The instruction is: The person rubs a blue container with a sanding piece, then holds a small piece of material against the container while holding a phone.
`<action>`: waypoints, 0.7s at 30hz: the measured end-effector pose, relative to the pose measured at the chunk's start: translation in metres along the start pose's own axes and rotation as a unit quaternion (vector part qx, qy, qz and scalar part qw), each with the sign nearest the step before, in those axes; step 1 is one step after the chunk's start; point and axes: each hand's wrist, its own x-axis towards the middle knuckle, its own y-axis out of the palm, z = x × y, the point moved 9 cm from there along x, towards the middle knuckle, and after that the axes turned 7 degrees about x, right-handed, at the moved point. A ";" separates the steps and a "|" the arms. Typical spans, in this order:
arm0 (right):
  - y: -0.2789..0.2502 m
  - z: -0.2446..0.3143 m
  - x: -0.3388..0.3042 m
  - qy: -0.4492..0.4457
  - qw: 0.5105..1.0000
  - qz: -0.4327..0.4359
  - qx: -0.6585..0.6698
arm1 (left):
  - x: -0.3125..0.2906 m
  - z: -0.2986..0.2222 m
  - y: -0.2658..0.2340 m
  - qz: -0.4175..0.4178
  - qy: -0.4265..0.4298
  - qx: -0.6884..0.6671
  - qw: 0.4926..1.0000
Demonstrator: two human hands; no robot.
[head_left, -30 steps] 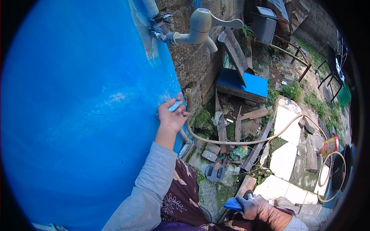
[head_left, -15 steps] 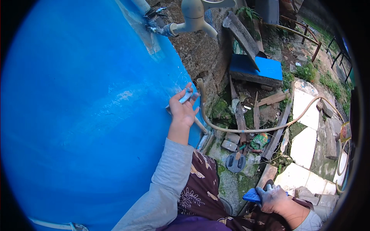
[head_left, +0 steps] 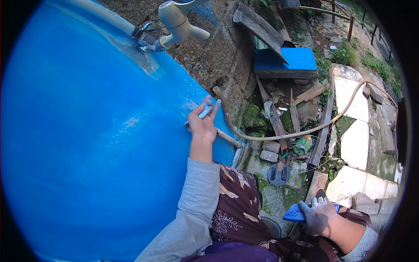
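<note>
My left hand (head_left: 202, 125) is raised palm up over the edge of a large, smooth blue surface (head_left: 96, 122). Its fingers are curled around a small pale-blue piece (head_left: 204, 111), whose kind I cannot make out. Close by, a thin tan pipe (head_left: 227, 138) runs along the edge, and the tip of a tan hose (head_left: 218, 92) stands just beyond the fingertips. At the lower right, my right hand (head_left: 317, 216), smudged grey-blue, grips a flat blue object (head_left: 294, 213) with round marks, partly hidden under its fingers. This hand is above my brown patterned clothing (head_left: 238, 205).
A cream tap (head_left: 176, 24) juts out at the top beside rough stone. To the right lie a blue-topped slab (head_left: 286, 61), wooden planks (head_left: 324, 131), small blocks (head_left: 269, 153), a grey disc (head_left: 278, 174) and pale paving slabs (head_left: 354, 144). The hose crosses this ground in a long curve.
The view has shifted, so the tap sits farther left and lower. My left fingers have changed pose slightly around the pale-blue piece. My right hand keeps its grip on the blue object.
</note>
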 end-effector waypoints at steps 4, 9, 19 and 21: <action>-0.002 0.002 0.001 -0.006 1.000 -0.008 0.015 | 0.007 -0.003 -0.007 0.026 -0.009 0.007 1.000; 0.000 -0.001 0.000 0.003 1.000 0.000 -0.008 | 0.014 -0.001 -0.011 0.019 0.023 0.007 1.000; 0.005 -0.005 0.002 -0.001 0.999 -0.035 -0.008 | 0.008 0.004 -0.013 -0.011 -0.010 0.024 1.000; 0.004 -0.004 0.001 -0.002 0.999 -0.032 0.000 | 0.009 0.002 -0.012 -0.007 -0.005 0.008 1.000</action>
